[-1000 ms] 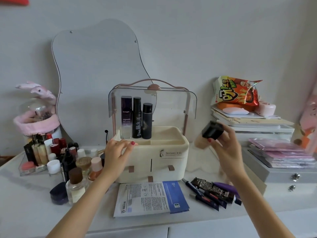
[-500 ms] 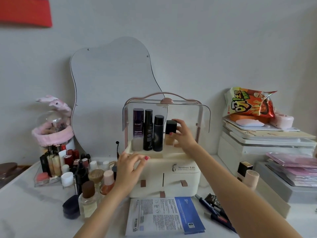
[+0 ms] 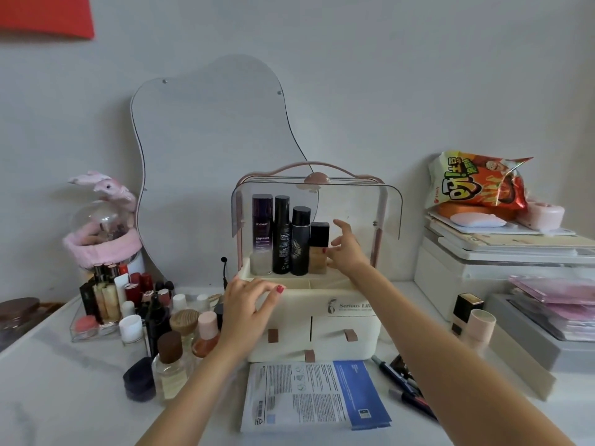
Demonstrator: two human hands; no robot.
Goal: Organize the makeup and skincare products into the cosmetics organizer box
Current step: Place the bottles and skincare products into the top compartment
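Right hand (image 3: 346,252): fingers spread, holding nothing, thumb touching the foundation (image 3: 318,249).
Foundation: upright, fourth in the back row, tall bottles lined together.
Left hand (image 3: 248,304): relaxed fingers rest on the box (image 3: 341,320) rim, likely steadying it.

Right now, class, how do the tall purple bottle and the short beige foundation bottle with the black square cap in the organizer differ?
The tall purple bottle stands at the row's left end; the short beige foundation bottle stands at its right end, beside the right hand. The purple one is far taller, with a clear base; the beige one has a black square cap. Both stand upright in the organizer.
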